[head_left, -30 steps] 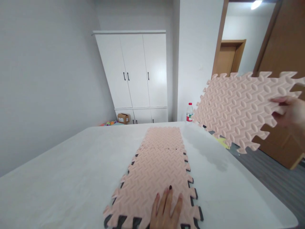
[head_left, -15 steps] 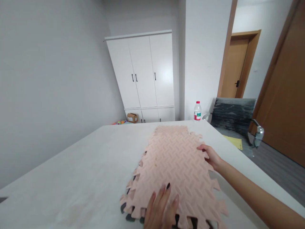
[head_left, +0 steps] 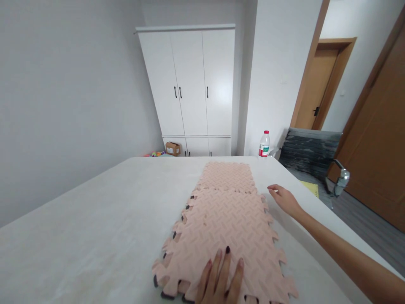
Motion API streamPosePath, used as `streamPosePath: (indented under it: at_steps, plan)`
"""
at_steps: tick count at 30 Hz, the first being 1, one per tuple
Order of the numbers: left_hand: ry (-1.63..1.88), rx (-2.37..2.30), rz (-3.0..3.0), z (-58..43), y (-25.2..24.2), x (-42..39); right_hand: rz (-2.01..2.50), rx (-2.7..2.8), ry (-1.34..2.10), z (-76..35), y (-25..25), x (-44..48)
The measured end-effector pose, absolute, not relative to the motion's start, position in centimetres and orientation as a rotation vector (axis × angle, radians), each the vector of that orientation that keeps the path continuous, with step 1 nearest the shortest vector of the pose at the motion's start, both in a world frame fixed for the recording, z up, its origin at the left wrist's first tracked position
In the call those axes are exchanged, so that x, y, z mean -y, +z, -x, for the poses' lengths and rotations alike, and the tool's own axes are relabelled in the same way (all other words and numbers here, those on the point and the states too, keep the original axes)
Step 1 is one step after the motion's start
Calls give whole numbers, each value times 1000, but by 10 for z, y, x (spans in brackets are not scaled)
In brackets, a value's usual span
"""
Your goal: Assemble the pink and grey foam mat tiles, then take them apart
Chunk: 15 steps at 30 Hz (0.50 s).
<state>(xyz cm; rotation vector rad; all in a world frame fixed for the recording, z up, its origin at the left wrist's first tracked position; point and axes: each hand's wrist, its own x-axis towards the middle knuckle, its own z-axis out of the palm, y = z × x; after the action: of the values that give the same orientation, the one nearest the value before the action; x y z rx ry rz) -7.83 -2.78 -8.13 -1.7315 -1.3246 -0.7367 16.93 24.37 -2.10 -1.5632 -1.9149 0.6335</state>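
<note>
Flat on the near part of a pink foam puzzle mat (head_left: 234, 228) lies my left hand (head_left: 220, 276), its fingers spread. This mat is textured, with toothed edges, and rests on other foam tiles whose dark edges (head_left: 177, 232) show along the left and near sides. Beyond it, another pink foam mat (head_left: 228, 175) lies on the table, its near edge meeting or overlapped by the closer one; whether they interlock, I cannot tell. My right hand (head_left: 283, 198) hovers just right of the mats, holding nothing, with fingers loosely bent and slightly apart.
The mats lie on a white table (head_left: 104, 219). A bottle with a red cap (head_left: 264, 144) stands near the far right corner. Past the right edge is a dark chair (head_left: 311, 152) with something yellow on it. A white cabinet (head_left: 193, 84) and cardboard box (head_left: 172, 148) are behind.
My right hand has let go of the upper mat's right edge and moved slightly away. That mat, lifted and tilted before, now lies flatter, showing more of the far mat. My left hand stays pressed on it.
</note>
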Motion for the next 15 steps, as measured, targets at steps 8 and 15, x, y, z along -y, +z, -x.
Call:
streamPosePath:
  at_steps: [8, 15]
  plan:
    - [-946, 1292, 1596, 67, -89, 15, 1744, 1637, 1016, -112, -33, -327]
    - [-1092, 1177, 1445, 63, -100, -2, 1796, 1351, 1255, -95, -21, -344]
